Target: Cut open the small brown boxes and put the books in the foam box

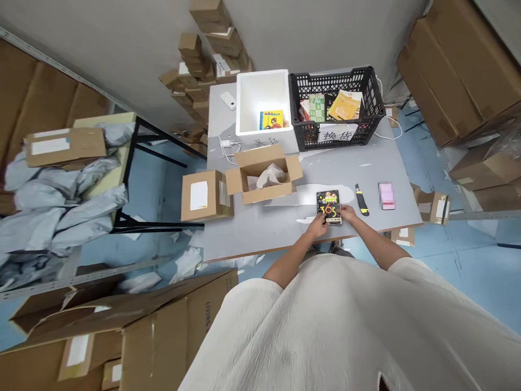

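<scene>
Closest to me, beyond the pale shirt, both hands have hold of a black book (329,202) at the near side of the grey desk (252,233). "365" stands on its cover in big coloured digits; the smaller lettering is too fine to read, and the fingers cover its lower edges. The left hand (318,225) grips the lower left edge, fingers nearly closed, thumb over the cover; the right hand (347,213) pinches the right edge. I can't tell whether the book is lifted.

Off to the left, a large carton (175,331) reads "LIVING", the rest cut off.

Right of the book lie a black-and-yellow utility knife (361,201) and a phone (387,196), its pink screen blurred. Farther back, an open carton (268,193) holds crumpled paper (272,175), beside a taped carton (199,196) with an unreadable label.

At the far side, a white foam box (260,87) has a yellow-and-blue book (271,120) inside; the black crate (299,130) beside it, full of books, wears a sign (337,133) reading "换货".
</scene>
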{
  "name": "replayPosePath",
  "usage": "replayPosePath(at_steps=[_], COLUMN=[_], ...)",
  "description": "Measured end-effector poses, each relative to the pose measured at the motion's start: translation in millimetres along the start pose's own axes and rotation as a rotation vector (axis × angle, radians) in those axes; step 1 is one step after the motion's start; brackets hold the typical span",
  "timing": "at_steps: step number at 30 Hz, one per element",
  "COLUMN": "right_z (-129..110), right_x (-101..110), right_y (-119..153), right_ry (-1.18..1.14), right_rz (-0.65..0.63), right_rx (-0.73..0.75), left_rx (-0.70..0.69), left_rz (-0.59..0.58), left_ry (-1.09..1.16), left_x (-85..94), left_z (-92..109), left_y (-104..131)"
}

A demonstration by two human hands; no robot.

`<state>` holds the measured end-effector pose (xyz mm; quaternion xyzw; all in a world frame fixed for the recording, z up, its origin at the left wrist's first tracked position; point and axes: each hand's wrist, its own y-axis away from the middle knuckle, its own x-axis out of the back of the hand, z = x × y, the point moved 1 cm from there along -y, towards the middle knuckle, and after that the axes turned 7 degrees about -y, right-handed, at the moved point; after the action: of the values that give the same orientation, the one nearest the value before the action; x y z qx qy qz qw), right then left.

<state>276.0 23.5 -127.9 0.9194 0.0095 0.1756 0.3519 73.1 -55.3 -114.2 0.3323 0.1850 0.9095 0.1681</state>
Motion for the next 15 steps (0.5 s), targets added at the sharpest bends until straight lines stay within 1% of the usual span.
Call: replayPosePath(at_steps=[4, 6, 8, 9, 11, 13, 15], right_z=[-13.3, -21.0, -27.3, -29.6, -31.9, -31.0, -27.5], right_x=[4.7, 6.7, 7.1, 6.3, 2.5, -3.3, -9.4], right_y=[8.0, 14.0, 20.9, 24.4, 30.6, 34.7, 36.3], right_ry=[0.046, 0.076, 0.092, 0.083, 0.038, 0.000, 0.010], right_rz=[0.132, 0.170, 0.164, 0.134, 0.013, -0.124, -0.183], right_rx=[0.166, 0.260, 0.340, 0.377, 0.422, 0.410, 0.368], left_rx=[-0.101, -0.132, -0.122, -0.100, -0.039, 0.029, 0.099], left_rz=[0.052, 0.123, 0.220, 0.265, 0.333, 0.376, 0.400], left_ry=[0.116, 0.171, 0.244, 0.288, 0.374, 0.435, 0.452], left_x=[-1.9, -1.3, 1.5, 3.7, 9.3, 15.8, 21.8], left_z=[6.9, 13.9, 20.9, 23.7, 26.3, 24.3, 17.4], left_y=[-4.1, -8.7, -12.0, -12.4, -9.7, -2.2, 8.4])
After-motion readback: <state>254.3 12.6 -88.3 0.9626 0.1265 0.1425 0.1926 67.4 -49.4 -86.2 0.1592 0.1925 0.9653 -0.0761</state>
